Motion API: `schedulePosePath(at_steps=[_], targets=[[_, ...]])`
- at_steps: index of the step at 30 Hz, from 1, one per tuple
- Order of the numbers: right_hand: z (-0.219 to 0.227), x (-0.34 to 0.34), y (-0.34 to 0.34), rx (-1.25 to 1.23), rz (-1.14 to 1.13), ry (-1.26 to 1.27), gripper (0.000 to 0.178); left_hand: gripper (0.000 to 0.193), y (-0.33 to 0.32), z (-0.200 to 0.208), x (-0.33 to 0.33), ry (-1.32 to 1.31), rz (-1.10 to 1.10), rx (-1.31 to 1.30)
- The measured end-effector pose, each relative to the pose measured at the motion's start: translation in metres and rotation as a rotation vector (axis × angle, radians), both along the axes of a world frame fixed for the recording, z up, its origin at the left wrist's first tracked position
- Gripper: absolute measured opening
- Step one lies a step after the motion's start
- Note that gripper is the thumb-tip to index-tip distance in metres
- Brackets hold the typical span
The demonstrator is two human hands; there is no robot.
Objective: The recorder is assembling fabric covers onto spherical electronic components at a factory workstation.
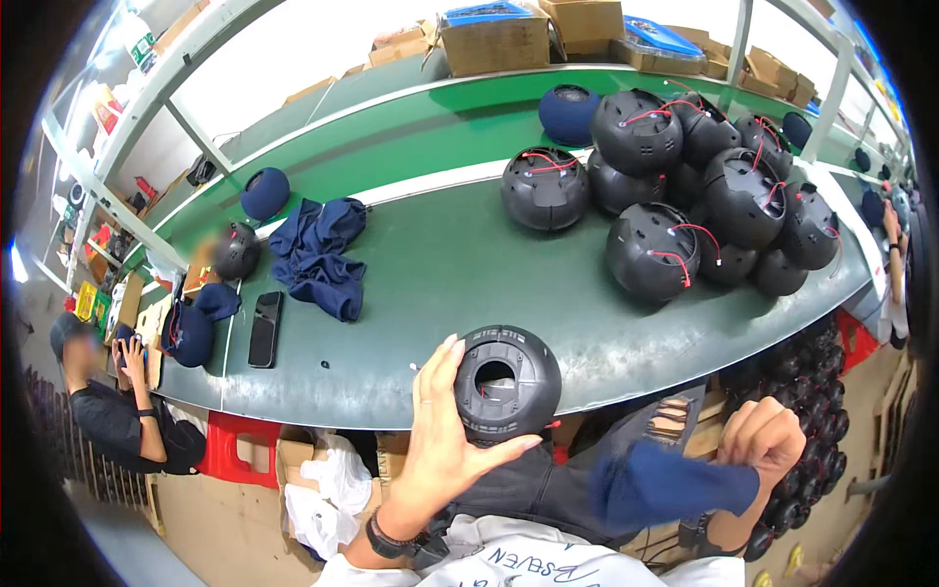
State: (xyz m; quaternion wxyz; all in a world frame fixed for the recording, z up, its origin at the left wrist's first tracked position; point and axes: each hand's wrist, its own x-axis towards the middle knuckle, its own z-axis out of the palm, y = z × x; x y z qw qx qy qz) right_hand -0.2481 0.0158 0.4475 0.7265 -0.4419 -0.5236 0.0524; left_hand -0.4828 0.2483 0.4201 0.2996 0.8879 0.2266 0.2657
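My left hand [442, 430] grips a black round plastic shell [540, 377] at the front edge of the table, thumb below and fingers along its left side. The shell's ring-shaped opening faces up, and a bit of red wire shows at its lower right. Over my lap, to the right, my right hand [765, 442] is closed on a navy fabric sleeve [675, 489], which hangs to the left and is smeared by motion. A heap of similar black shells [641, 252] with red wires stands on the table at the right.
Crumpled navy fabric [318, 254] and a phone [264, 330] lie on the green table [440, 284] at the left. A covered navy ball [265, 194] sits behind them. A co-worker [127, 401] sits at far left. More black shells [797, 391] pile below the table at right.
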Motion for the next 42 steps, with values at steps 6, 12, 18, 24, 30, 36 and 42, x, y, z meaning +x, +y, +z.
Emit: schedulePosePath(at_steps=[6,12,18,24,30,36,42], targets=[[-0.001,-0.003,0.008,-0.047,0.094,-0.031,0.037,0.133,-0.034,-0.012,0.0,0.068,0.18,0.073],[0.007,-0.01,0.023,-0.247,0.265,-0.135,0.014,0.115,-0.032,0.008,-0.009,-0.16,0.093,-0.008],[0.011,-0.034,0.045,-0.229,0.328,-0.523,0.019,0.059,-0.032,0.018,-0.009,-0.226,-0.851,-0.515],[-0.006,-0.072,0.052,-0.056,0.164,-0.618,0.023,0.033,-0.034,0.005,-0.001,-0.09,-1.052,-0.686],[-0.025,-0.055,0.035,-0.394,0.494,-0.078,0.058,0.012,-0.014,0.009,-0.022,-0.185,-1.027,-0.539],[-0.043,-0.061,0.037,-0.669,0.725,-0.493,0.036,0.015,-0.006,0.014,-0.032,-0.003,-0.948,-0.495],[-0.051,-0.059,0.047,-0.761,0.712,-0.318,0.024,0.015,-0.005,0.013,-0.033,0.026,-0.997,-0.376]])
